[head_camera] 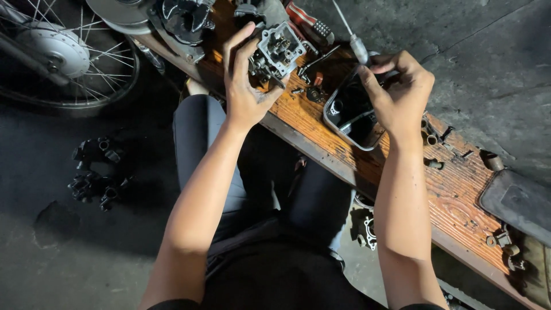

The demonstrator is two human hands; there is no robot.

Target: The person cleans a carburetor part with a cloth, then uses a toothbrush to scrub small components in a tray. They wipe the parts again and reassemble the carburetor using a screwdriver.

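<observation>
Two hands are being used over a wooden counter [459,195]. A spoked wheel [63,54] and loose black parts [94,172] are being left on the floor at far left. A metal engine part [274,54] is being held over the counter in the left hand [247,86], the grip closed around it. A thin tool [359,46] is being pinched by the right hand [399,95] above an oily tray [350,115]. Judging by the scattered bolts [430,138], disassembly is being carried on, with much left; clutter is crowding the counter.

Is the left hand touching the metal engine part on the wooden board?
Touching. The head view shows the left hand with its fingers curled round the metal engine part, thumb pressed against its side, above the wooden board.
</observation>
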